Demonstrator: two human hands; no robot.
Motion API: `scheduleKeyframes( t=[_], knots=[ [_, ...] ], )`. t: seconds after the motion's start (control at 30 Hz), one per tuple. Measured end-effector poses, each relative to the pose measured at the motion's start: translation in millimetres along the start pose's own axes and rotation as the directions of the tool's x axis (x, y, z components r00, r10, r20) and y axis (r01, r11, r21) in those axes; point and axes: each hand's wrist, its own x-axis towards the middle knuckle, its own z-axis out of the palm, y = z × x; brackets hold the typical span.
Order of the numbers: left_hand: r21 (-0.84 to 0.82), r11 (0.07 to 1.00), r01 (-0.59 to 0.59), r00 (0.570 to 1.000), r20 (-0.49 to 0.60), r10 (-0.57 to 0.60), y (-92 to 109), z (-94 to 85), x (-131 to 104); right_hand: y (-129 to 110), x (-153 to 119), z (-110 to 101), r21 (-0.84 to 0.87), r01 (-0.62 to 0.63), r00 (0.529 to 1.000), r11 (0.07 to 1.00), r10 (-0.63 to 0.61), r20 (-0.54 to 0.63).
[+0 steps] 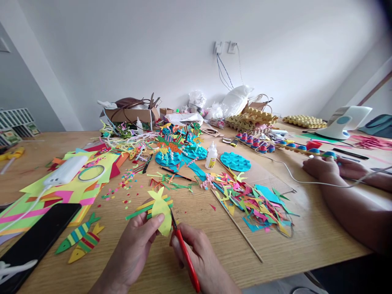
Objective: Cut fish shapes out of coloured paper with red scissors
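Observation:
My left hand [137,243] pinches a yellow paper fish [163,214] with its tail pointing up. Green and orange paper strips [139,210] stick out from behind the fish to the left. Red-handled scissors [186,257] are gripped in my right hand [197,253], their dark blades against the fish's right edge. Whether the blades are closed is hard to make out. On the table at left lie two finished-looking striped paper fish, one green and blue [75,239], one yellow and red [85,246].
A black phone [45,241] and coloured paper sheets [104,171] lie at left. A glue bottle [211,157] stands mid-table, near a blue cardboard piece [235,161]. Paper scraps [269,208] and a thin stick [239,228] lie right of my hands. Another person's hands [324,167] handle painted egg-carton pieces.

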Motion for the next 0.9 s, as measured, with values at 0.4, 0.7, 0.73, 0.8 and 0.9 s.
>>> scheduleKeyframes(
  t=[0.4,0.7,0.73,0.8,0.9],
  knots=[
    [-0.01,1.0,0.001,1.0,-0.031,-0.002,0,4.8,0,8,-3,1,0.051,0.022,1.0,0.998,-0.022,-0.01],
    [0.001,1.0,0.008,1.0,-0.03,-0.008,2,5.4,1,11,0,0,0.003,0.033,0.999,0.999,-0.033,-0.038],
    [0.004,1.0,0.007,1.0,-0.026,-0.007,2,4.7,1,11,0,0,0.0,0.033,0.999,0.999,-0.033,-0.037],
    [0.018,1.0,0.008,1.0,-0.022,-0.008,2,3.3,1,10,-1,0,-0.009,0.035,0.999,0.999,-0.036,-0.031],
    [0.053,0.998,0.026,0.999,-0.023,-0.025,4,1.6,1,9,-2,0,-0.04,0.043,0.998,0.998,-0.044,-0.032]
  ],
)
